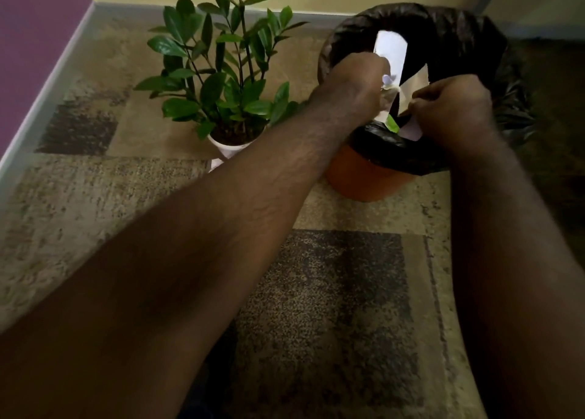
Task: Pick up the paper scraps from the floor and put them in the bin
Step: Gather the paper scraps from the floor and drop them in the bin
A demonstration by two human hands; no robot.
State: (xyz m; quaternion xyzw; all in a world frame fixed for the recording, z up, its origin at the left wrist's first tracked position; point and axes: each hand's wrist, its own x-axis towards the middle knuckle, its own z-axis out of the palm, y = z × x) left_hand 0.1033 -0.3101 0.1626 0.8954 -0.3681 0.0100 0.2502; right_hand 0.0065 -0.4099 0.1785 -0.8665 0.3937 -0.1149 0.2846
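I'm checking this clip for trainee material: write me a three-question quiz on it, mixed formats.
1. True or false: both hands are over the bin.
2. What lines the bin? A) black bag B) white cloth C) nothing
3. What stands left of the bin?

Key:
1. True: the left hand and right hand hold paper scraps above its opening.
2. A, the black bag.
3. A potted plant.

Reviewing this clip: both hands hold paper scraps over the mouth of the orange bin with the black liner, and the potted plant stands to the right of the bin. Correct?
Not quite. The head view shows the potted plant to the left of the bin, not the right. The rest holds: the left hand and right hand hold paper scraps over the mouth with the black liner.
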